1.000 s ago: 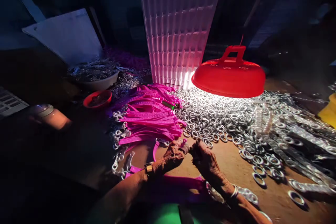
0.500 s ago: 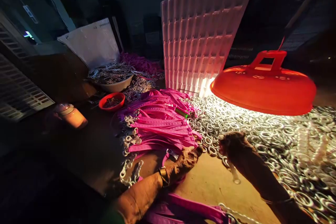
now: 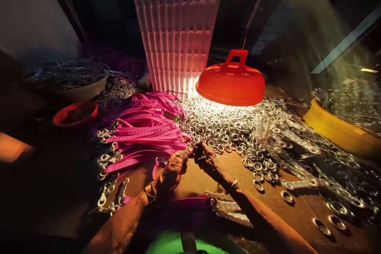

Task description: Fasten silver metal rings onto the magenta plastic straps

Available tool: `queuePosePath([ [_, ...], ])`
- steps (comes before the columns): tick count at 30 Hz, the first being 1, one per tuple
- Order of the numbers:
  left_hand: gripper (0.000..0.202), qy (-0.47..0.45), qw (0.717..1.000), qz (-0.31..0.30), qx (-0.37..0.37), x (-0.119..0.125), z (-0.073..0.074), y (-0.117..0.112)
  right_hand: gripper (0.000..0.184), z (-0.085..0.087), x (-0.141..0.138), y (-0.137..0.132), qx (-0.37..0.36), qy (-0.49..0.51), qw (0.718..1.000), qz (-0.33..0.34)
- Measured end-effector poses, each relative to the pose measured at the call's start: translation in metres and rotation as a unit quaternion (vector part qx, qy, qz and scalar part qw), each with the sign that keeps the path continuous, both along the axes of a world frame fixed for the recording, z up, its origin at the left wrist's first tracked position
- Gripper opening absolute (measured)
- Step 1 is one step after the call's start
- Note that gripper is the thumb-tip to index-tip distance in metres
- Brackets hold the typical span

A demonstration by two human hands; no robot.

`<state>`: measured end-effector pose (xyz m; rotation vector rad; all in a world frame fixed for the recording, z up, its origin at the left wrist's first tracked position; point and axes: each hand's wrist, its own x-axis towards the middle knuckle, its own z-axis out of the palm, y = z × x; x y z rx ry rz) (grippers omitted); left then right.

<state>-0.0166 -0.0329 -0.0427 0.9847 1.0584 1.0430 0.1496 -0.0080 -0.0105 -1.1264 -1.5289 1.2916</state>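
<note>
My left hand (image 3: 176,164) is closed on a pink strap (image 3: 154,170). A bit of pink shows at its fingertips, and a small metal fitting hangs on the strap beside the hand. Close by, almost touching it, my right hand (image 3: 207,159) is pinched shut. What its fingers hold is too small and dark to make out. Left of the hands lies a pile of pink straps (image 3: 143,131), with metal rings and short chain links (image 3: 104,162) at their left ends. Just beyond the fingertips spreads a heap of metal rings (image 3: 220,131).
An orange lamp shade (image 3: 232,85) hangs low over the rings, before a ribbed translucent panel (image 3: 178,31). A red bowl (image 3: 92,113) and a pale basin (image 3: 98,87) stand left, a yellow basin (image 3: 333,127) right. Pale linked strips (image 3: 297,166) lie on the right.
My view has swung to the right, bringing the yellow basin in. My right hand has come in beside my left. The pale strip seen below my right hand earlier no longer shows there.
</note>
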Motion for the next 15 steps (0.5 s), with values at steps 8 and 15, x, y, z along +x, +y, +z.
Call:
queuePosePath([
  [8, 0.031, -0.077, 0.997, 0.0, -0.007, 0.017, 0.021, -0.015, 0.019, -0.019, -0.002, -0.012, 0.105, -0.064, 0.992, 0.005],
  [15, 0.026, -0.063, 0.996, -0.017, -0.069, 0.004, 0.013, -0.006, 0.019, 0.001, -0.006, -0.02, 0.003, 0.0, 1.0, 0.017],
])
